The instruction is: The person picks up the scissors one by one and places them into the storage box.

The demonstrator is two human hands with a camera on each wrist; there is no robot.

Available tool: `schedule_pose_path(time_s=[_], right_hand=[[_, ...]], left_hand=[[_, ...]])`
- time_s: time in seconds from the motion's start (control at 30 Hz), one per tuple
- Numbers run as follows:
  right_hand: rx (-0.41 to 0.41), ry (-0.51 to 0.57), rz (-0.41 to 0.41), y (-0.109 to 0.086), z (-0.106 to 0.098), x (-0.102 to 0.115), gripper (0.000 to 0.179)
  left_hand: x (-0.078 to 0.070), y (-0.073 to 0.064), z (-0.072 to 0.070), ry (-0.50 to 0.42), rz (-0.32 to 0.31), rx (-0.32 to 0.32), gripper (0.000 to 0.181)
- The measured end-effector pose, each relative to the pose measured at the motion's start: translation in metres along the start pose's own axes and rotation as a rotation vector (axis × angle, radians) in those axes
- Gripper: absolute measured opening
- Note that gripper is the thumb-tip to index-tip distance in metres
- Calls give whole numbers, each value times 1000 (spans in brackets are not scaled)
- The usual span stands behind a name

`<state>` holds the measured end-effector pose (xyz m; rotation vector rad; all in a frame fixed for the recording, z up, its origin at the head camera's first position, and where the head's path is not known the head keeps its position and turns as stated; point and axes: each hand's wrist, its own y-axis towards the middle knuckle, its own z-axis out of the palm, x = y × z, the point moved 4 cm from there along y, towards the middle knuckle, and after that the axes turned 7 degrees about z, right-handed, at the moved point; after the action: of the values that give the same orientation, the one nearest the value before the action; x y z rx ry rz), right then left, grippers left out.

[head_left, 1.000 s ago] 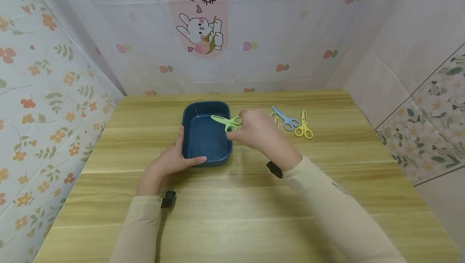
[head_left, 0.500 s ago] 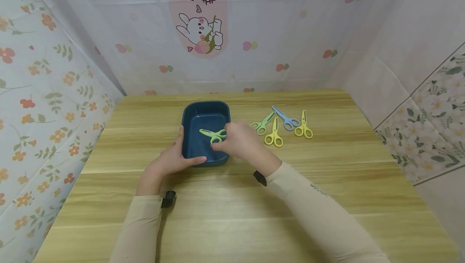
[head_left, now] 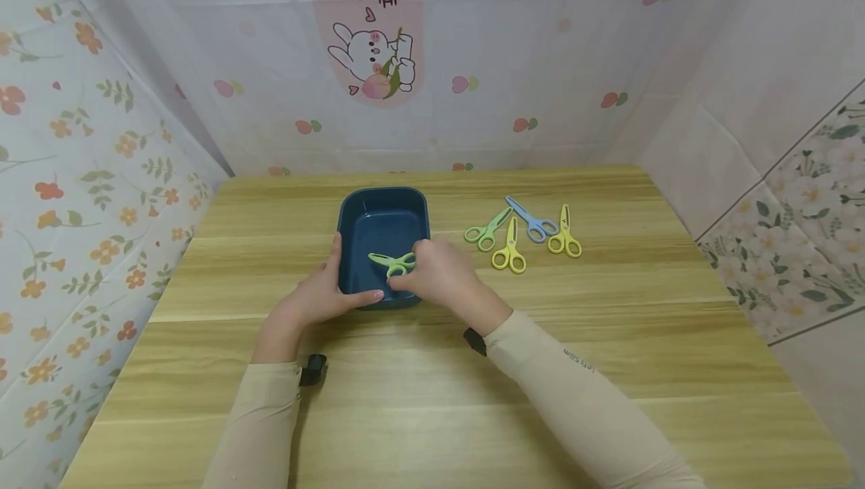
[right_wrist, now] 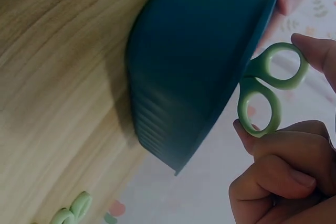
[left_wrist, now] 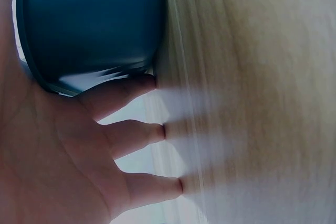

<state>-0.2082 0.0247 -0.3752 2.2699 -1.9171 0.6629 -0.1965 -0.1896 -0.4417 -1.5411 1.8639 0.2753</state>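
My right hand (head_left: 442, 276) pinches green scissors (head_left: 399, 264) by their handle loops, over the right side of the dark blue tray (head_left: 365, 233). The blades point left over the tray's interior. In the right wrist view the loops (right_wrist: 273, 72) stand above the tray's rim, with thumb and finger at their outer edges; the tray wall hides the blades. My left hand (head_left: 317, 294) rests against the tray's near left corner, its thumb along the front side. In the left wrist view its fingers (left_wrist: 136, 135) are spread and straight, one against the tray, tips at the tabletop.
To the tray's right lie another green pair of scissors (head_left: 486, 236), a blue pair (head_left: 541, 229), a yellow pair (head_left: 508, 258) and a second yellow pair (head_left: 565, 242). Patterned cloth hangs behind the wooden table (head_left: 432, 399) and along its left side.
My right hand has carried the green scissors left and toward me, lower over the tray, uncovering the scissors on the table. The left hand and the tray have stayed in place.
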Motion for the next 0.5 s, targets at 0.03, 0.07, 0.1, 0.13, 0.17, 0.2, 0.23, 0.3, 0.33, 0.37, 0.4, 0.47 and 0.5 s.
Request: schedule_pose_path(time_s=[0.03, 0.07, 0.1, 0.13, 0.17, 0.2, 0.23, 0.3, 0.33, 0.37, 0.4, 0.47, 0.5], right_hand=[[-1, -4, -1, 0, 1, 0, 44], [0, -5, -1, 0, 2, 0, 43], [1, -11, -1, 0, 2, -1, 44], [3, -15, -2, 0, 3, -1, 44], [5, -19, -1, 0, 4, -1, 44], [7, -25, 2, 0, 4, -1, 45], [9, -32, 5, 0, 5, -1, 45], [11, -47, 9, 0, 6, -2, 47], [12, -53, 10, 0, 7, -2, 47], [12, -60, 12, 0, 8, -2, 47], [12, -67, 13, 0, 8, -2, 47], [12, -79, 11, 1, 9, -3, 47], [13, -81, 10, 1, 10, -3, 48]], left_hand=[[0, 0, 0, -1, -1, 2, 145], [0, 0, 0, -2, -1, 3, 145], [1, 0, 0, -3, 0, 4, 145], [1, 1, 1, -4, 0, 5, 145], [1, 1, 1, -7, 1, 6, 144], [1, 1, 1, -6, 0, 5, 144], [1, 0, 1, -7, -1, 5, 144], [1, 0, 1, -7, -3, 5, 144], [1, 0, 1, -8, -4, 6, 144], [0, 0, 1, -10, -6, 7, 144], [0, 0, 1, -8, -8, 7, 144], [0, 0, 1, -5, -10, 8, 144], [-1, 0, 1, -3, -11, 8, 144]])
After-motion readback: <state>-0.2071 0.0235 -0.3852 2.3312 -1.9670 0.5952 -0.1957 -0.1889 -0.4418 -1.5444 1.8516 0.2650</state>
